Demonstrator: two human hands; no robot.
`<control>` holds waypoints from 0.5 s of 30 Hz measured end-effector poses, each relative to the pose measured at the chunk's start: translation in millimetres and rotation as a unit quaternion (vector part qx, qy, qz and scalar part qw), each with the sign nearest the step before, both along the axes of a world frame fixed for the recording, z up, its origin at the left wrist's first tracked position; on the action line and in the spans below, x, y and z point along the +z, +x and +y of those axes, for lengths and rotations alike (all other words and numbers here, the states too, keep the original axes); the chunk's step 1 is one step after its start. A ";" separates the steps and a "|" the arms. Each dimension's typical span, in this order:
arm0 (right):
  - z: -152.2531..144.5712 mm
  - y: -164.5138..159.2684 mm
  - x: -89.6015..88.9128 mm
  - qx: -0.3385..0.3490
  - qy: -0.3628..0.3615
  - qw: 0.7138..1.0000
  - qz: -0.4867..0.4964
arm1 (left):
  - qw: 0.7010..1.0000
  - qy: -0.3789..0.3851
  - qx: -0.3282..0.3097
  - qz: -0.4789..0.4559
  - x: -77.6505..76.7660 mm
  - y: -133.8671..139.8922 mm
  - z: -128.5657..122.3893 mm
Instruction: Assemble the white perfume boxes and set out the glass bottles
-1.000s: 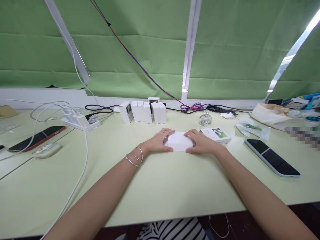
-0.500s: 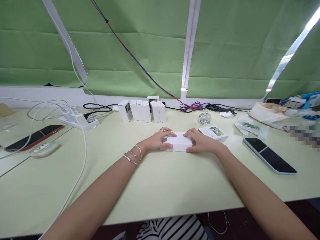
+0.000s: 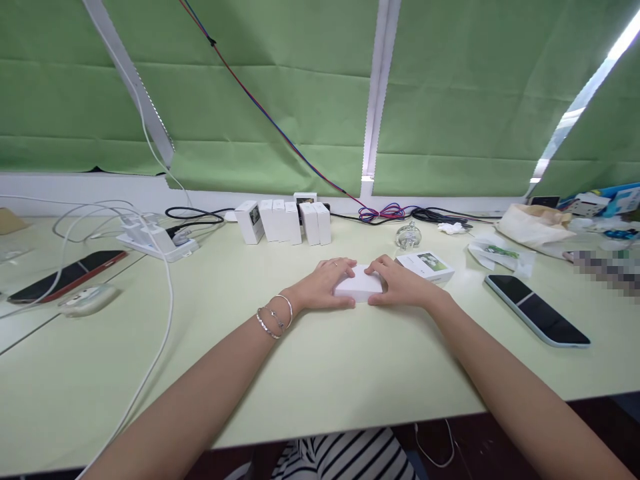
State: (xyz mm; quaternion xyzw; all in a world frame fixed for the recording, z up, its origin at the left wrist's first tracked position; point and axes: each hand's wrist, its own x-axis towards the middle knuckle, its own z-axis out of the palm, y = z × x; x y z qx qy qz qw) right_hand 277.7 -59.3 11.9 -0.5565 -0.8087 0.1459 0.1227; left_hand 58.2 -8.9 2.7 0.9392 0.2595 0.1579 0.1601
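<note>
A small plain white box (image 3: 359, 285) lies flat on the pale green table (image 3: 310, 373) in front of me. My left hand (image 3: 327, 283), with bracelets at its wrist, grips the box's left end, thumb along the near side and fingers on the far side. On the opposite end, my right hand (image 3: 397, 283) holds it the same way. Just behind my right hand lies a white box with a green picture (image 3: 427, 265) on its top. Parts of the plain box's ends are hidden under my fingers.
Several white boxes (image 3: 280, 221) stand upright at the back. A glass ornament (image 3: 409, 235) is behind the printed box. To the right lie a phone (image 3: 537, 310) and a plastic wrapper (image 3: 503, 255). A power strip (image 3: 157, 240), another phone (image 3: 70, 275) and a white cable (image 3: 170, 313) occupy the left.
My left hand has shifted right and now wraps further around the box's left end, covering the flap that showed there. My right hand keeps its hold, nearly unmoved.
</note>
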 end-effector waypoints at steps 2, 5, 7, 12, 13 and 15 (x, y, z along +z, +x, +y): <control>-0.3 -1.7 0.1 -0.005 0.000 1.000 0.005 | 1.000 0.007 0.002 0.005 0.4 2.1 -2.1; 0.6 0.1 -0.4 -0.006 -0.025 0.999 0.030 | 1.000 0.012 0.014 0.019 0.1 2.2 -2.3; 1.9 4.2 -1.0 0.005 -0.054 0.997 0.062 | 0.999 0.011 0.019 0.024 0.0 1.4 -1.7; 4.8 13.0 -1.8 0.026 -0.130 0.976 0.173 | 0.999 0.006 0.019 0.025 0.8 0.7 -1.4; 5.1 13.4 -1.8 0.023 -0.140 0.971 0.190 | 1.000 0.006 0.019 0.024 0.9 0.7 -1.5; 5.5 13.0 -2.0 0.018 -0.147 0.966 0.210 | 1.000 0.009 0.018 0.022 0.9 0.7 -1.6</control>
